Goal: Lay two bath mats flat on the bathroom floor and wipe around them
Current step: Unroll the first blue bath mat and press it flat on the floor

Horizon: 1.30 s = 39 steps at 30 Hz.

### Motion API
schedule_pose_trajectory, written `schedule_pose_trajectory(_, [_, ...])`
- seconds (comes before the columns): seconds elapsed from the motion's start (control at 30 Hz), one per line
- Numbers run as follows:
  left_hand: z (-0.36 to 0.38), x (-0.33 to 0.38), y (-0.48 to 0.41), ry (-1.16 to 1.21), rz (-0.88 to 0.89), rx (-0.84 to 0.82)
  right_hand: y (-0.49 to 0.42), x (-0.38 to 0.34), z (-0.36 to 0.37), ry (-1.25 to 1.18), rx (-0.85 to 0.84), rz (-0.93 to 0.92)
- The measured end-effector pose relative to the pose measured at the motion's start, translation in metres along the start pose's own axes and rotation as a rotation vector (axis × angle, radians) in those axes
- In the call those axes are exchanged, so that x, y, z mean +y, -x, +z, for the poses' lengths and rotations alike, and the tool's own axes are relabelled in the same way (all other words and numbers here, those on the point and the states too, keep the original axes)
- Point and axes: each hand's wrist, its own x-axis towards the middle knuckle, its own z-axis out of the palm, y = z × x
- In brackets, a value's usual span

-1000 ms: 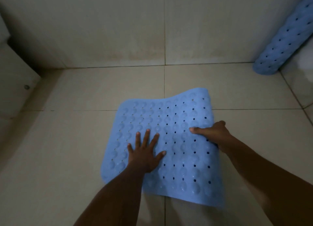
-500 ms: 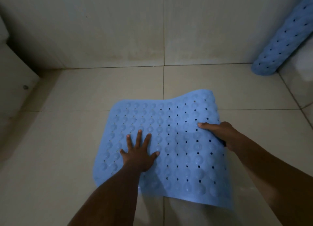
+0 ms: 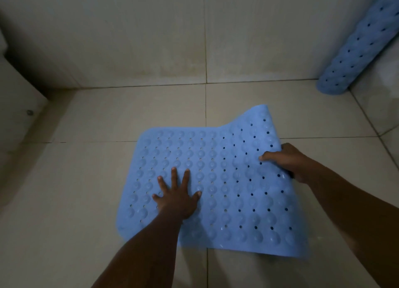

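Observation:
A light blue rubber bath mat (image 3: 226, 175) with rows of bumps and small holes lies on the beige tiled floor (image 3: 108, 119). Its left part is flat; its far right corner curls up off the tiles. My left hand (image 3: 176, 198) presses flat on the mat's left half with fingers spread. My right hand (image 3: 285, 161) grips the mat's right edge, thumb on top and fingers curled underneath. A second blue mat (image 3: 358, 43), rolled into a tube, leans in the far right corner.
A tiled wall (image 3: 151, 35) rises just beyond the mat. A pale fixture with a small round bolt (image 3: 30, 112) stands at the left edge. Another wall or fixture surface (image 3: 382, 97) borders the right side.
The mat has spread wider to the right as my right hand pulled its edge outward. My left hand has slid slightly left and toward me while staying flat on the mat.

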Motion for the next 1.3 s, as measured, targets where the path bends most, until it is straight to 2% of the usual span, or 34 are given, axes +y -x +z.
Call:
schedule_pose_trajectory(0.13, [0.000, 0.005, 0.002, 0.014, -0.002, -0.018, 0.004, -0.009, -0.006, 0.200, 0.321, -0.012])
schedule_pose_trajectory(0.23, [-0.001, 0.008, 0.002, 0.023, -0.015, -0.034, 0.012, -0.009, 0.000, 0.269, 0.405, -0.039])
schedule_pose_trajectory(0.37, [0.001, 0.007, 0.001, 0.042, -0.023, -0.031, 0.009, 0.002, 0.006, 0.335, 0.405, -0.004])
schedule_pose_trajectory(0.53, [0.002, 0.008, 0.000, 0.054, -0.020, -0.031, 0.008, 0.005, -0.009, 0.173, 0.289, 0.032])
schedule_pose_trajectory(0.63, [0.002, 0.008, -0.001, 0.064, -0.035, -0.035, 0.006, 0.005, -0.023, 0.185, 0.266, 0.021])
schedule_pose_trajectory(0.8, [0.001, 0.008, -0.003, 0.067, -0.030, -0.053, 0.011, 0.004, -0.025, 0.319, 0.456, 0.006])
schedule_pose_trajectory(0.9, [-0.001, 0.003, -0.006, 0.061, 0.001, -0.055, 0.014, 0.013, -0.024, 0.421, 0.561, 0.057])
schedule_pose_trajectory(1.1, [0.002, -0.005, -0.010, 0.031, 0.039, -0.006, 0.012, 0.043, -0.030, 0.590, 0.594, 0.169])
schedule_pose_trajectory(1.3, [0.004, -0.003, -0.007, 0.025, 0.020, -0.016, 0.010, 0.059, -0.018, 0.751, 0.567, 0.146])
